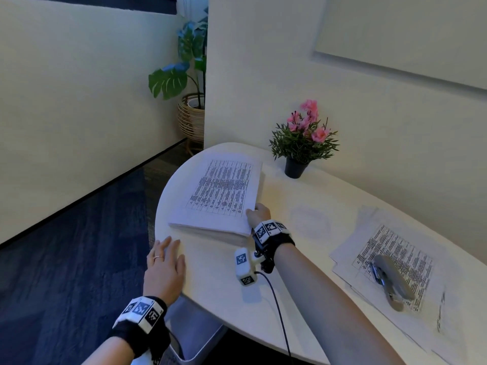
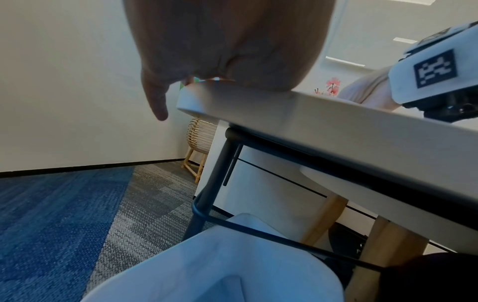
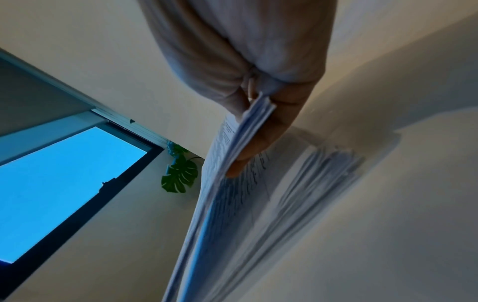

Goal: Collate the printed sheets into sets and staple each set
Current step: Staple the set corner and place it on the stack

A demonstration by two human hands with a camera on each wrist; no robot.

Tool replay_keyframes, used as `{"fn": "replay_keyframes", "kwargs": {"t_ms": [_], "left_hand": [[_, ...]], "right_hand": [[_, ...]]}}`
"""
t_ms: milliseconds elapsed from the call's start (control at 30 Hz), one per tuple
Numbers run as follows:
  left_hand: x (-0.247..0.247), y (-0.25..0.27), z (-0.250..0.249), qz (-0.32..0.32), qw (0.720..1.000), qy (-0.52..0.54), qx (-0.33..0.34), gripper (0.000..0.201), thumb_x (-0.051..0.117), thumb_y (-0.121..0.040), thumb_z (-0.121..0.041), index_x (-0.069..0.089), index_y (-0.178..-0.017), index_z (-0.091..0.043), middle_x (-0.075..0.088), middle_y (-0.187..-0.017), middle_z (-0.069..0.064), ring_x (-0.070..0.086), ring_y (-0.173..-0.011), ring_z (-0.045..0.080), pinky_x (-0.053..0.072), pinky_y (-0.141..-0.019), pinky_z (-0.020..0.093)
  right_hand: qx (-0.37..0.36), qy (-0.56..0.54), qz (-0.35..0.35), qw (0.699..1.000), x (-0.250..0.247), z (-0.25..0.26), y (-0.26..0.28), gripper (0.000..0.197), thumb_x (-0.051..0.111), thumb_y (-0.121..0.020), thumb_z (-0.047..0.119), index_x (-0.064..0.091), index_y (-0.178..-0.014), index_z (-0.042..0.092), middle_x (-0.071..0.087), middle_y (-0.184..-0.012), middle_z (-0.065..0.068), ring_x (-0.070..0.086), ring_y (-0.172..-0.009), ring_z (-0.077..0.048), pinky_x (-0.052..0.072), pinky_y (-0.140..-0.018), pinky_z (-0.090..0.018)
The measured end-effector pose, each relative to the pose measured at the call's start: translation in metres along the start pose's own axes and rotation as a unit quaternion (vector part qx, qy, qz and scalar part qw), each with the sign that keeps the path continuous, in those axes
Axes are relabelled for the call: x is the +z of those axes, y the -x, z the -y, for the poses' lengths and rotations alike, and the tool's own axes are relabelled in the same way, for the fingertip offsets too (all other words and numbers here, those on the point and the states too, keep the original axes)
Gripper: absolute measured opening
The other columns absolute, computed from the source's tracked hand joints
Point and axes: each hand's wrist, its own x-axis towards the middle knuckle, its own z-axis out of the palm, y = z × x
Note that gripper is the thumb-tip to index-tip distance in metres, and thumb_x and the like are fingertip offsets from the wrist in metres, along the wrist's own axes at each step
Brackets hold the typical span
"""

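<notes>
A thick stack of printed sheets [image 1: 221, 193] lies at the left end of the white table [image 1: 290, 196]. My right hand [image 1: 257, 213] pinches the near right corner of its top few sheets [image 3: 240, 147] and lifts them off the rest of the stack [image 3: 318, 173], thumb above and fingers below. My left hand [image 1: 164, 264] rests flat on the table's rounded edge in front of the stack, fingers straight; the left wrist view shows its palm [image 2: 232, 47] on the rim. A grey stapler [image 1: 392, 280] lies on a second pile of printed sheets [image 1: 390, 262] at the right.
A small black pot of pink flowers [image 1: 303, 143] stands by the wall behind the stack. A large plant in a wicker basket [image 1: 191, 117] stands on the floor beyond the table. A white chair seat [image 2: 220, 261] sits below the table edge.
</notes>
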Motion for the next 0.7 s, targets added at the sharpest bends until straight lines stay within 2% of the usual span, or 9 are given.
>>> {"fn": "replay_keyframes", "kwargs": {"t_ms": [67,100,200,267,333,467,567,633,700], "left_hand": [[0.000,0.000,0.000,-0.003,1.000,0.006,0.002,0.044,0.038,-0.098,-0.030,0.044,-0.139,-0.016,0.029,-0.153,0.006,0.012,-0.144,0.028,0.021,-0.114,0.044],[0.000,0.001,0.000,-0.002,1.000,0.010,-0.001,0.043,0.040,-0.098,-0.028,0.044,-0.140,-0.016,0.028,-0.153,0.005,0.011,-0.144,0.027,0.022,-0.114,0.044],[-0.002,0.002,-0.002,-0.002,1.000,0.018,-0.005,0.043,0.042,-0.098,-0.026,0.043,-0.141,-0.017,0.026,-0.154,0.003,0.009,-0.143,0.025,0.023,-0.113,0.045],[-0.002,0.003,-0.003,0.002,1.000,0.016,-0.005,0.044,0.041,-0.098,-0.027,0.041,-0.141,-0.018,0.025,-0.155,0.002,0.007,-0.144,0.023,0.022,-0.113,0.045],[-0.003,0.003,-0.004,0.003,1.000,0.016,-0.005,0.044,0.040,-0.099,-0.028,0.040,-0.142,-0.019,0.024,-0.155,0.001,0.006,-0.144,0.022,0.022,-0.113,0.044],[-0.004,0.004,-0.004,0.007,1.000,0.024,-0.009,0.044,0.039,-0.099,-0.030,0.039,-0.142,-0.020,0.022,-0.156,0.000,0.004,-0.145,0.019,0.023,-0.113,0.045],[-0.004,0.003,-0.004,0.009,1.000,0.022,-0.009,0.044,0.038,-0.099,-0.031,0.039,-0.142,-0.020,0.023,-0.156,-0.001,0.004,-0.145,0.018,0.024,-0.112,0.046],[-0.005,0.003,-0.004,0.014,1.000,0.019,-0.009,0.045,0.037,-0.099,-0.032,0.038,-0.143,-0.021,0.022,-0.156,-0.001,0.003,-0.145,0.017,0.024,-0.113,0.046],[-0.005,0.004,-0.004,0.017,1.000,0.019,-0.011,0.045,0.036,-0.099,-0.032,0.037,-0.143,-0.021,0.021,-0.156,-0.002,0.002,-0.145,0.017,0.024,-0.113,0.046]], "right_hand": [[0.013,0.015,0.003,1.000,0.005,-0.001,0.000,0.018,0.043,-0.095,0.009,0.052,-0.108,0.001,0.053,-0.099,-0.014,0.050,-0.074,-0.024,0.039,-0.068,-0.030],[0.025,0.025,0.001,0.999,0.008,-0.003,-0.001,0.021,0.042,-0.095,0.009,0.050,-0.112,0.000,0.053,-0.103,-0.014,0.049,-0.078,-0.023,0.037,-0.070,-0.028],[0.054,0.059,-0.001,0.997,0.014,-0.007,-0.003,0.043,0.041,-0.096,0.011,0.037,-0.137,-0.002,0.050,-0.126,-0.017,0.052,-0.108,-0.029,0.038,-0.083,-0.029],[0.051,0.060,-0.004,0.997,0.015,-0.006,-0.003,0.044,0.043,-0.095,0.010,0.038,-0.137,-0.002,0.047,-0.135,-0.019,0.048,-0.122,-0.032,0.040,-0.092,-0.032],[0.052,0.061,-0.005,0.997,0.016,-0.005,-0.004,0.044,0.043,-0.095,0.009,0.038,-0.136,-0.003,0.046,-0.136,-0.021,0.047,-0.123,-0.033,0.040,-0.094,-0.033],[0.072,0.091,-0.004,0.993,0.016,-0.004,-0.004,0.043,0.036,-0.098,0.006,0.030,-0.139,-0.005,0.046,-0.135,-0.018,0.051,-0.114,-0.028,0.036,-0.083,-0.026],[0.065,0.126,-0.004,0.990,0.009,-0.003,-0.004,0.038,0.038,-0.099,0.009,0.037,-0.134,-0.003,0.049,-0.132,-0.015,0.053,-0.115,-0.027,0.043,-0.087,-0.028],[0.052,0.130,-0.010,0.990,0.005,-0.003,-0.005,0.027,0.043,-0.097,0.010,0.045,-0.121,0.000,0.056,-0.110,-0.012,0.058,-0.096,-0.025,0.044,-0.065,-0.025],[0.042,0.137,-0.017,0.990,0.002,-0.003,-0.002,0.010,0.048,-0.092,0.007,0.048,-0.102,0.004,0.048,-0.085,-0.005,0.048,-0.069,-0.018,0.035,-0.051,-0.023]]}}
